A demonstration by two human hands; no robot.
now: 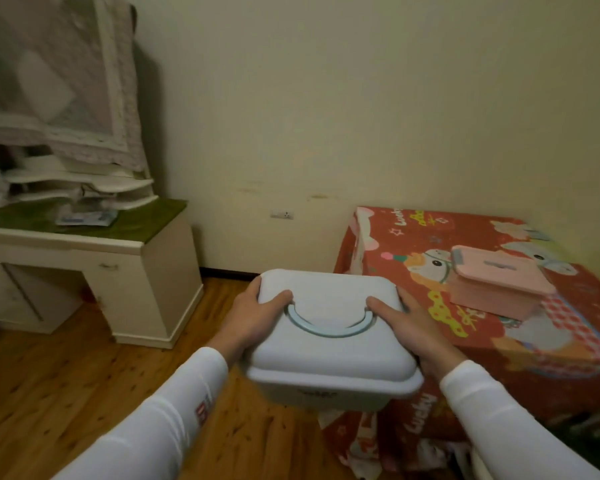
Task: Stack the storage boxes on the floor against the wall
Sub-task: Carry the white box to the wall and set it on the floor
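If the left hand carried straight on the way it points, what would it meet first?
Apart from the box it grips, nothing nearby: beyond the left hand lies open floor, then probably the wall near the socket; depth is unclear.

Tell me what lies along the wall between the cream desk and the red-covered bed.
Bare brown wooden floor, white wall socket above it; the head view shows it.

Home bedroom: bed, dresser.
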